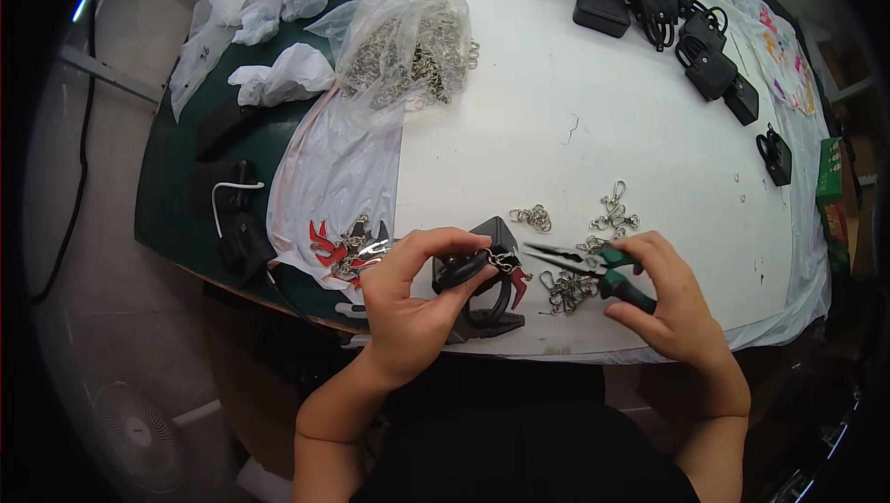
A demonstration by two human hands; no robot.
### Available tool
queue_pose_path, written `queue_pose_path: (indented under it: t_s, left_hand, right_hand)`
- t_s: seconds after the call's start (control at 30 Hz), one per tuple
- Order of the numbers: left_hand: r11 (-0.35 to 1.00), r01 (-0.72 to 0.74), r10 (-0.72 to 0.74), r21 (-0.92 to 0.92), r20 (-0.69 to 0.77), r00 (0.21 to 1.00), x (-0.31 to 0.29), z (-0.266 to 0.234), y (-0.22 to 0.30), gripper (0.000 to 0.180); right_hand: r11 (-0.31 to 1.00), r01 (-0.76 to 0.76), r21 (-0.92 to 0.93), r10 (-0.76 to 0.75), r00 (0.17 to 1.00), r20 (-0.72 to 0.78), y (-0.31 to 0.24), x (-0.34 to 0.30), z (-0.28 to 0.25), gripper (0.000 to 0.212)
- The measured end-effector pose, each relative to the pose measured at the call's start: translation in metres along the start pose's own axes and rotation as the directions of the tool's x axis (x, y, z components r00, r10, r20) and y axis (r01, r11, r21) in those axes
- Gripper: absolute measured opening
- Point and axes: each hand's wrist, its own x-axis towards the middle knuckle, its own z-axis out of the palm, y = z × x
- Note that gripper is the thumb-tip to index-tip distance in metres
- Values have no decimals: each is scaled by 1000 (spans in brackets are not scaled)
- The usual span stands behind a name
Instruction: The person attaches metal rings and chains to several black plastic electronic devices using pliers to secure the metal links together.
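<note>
At the white board's (pixel 482 155) near edge, we grip a small black case (pixel 487 230) in the left hand (pixel 408 304), thumb and forefinger pinched around its black loop, a metal chain (pixel 503 263) showing at the fingertips. Our right hand (pixel 677 294), also over the board's near part, grasps green-handled pliers (pixel 591 267), jaws parted and clear of the chain. Metal clasps (pixel 568 292) lie beside the pliers. Left of the board, we have red and silver pieces (pixel 348 253) on plastic sheeting. A clear bag of rings (pixel 408 58) overlaps the board's far left edge; more black cases (pixel 654 2) crowd its far right.
</note>
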Motion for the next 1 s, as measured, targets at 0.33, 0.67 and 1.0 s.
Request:
queue_pose_path:
  t_s: [0.33,0.67,1.0]
  left_hand:
    - [992,122,-124,19,172,977,27,-4,-2,23]
    - [825,193,-156,-532,115,981,7,-27,-12,23]
    - [804,-78,94,-590,-4,996,-3,-43,-16,29]
  right_hand:
    - [752,-387,-534,41,836,-547,100,-30,-14,59]
    - [943,296,-154,-315,942,-117,32,77,33,15]
    - [954,255,-159,-234,962,138,0,111,48,13]
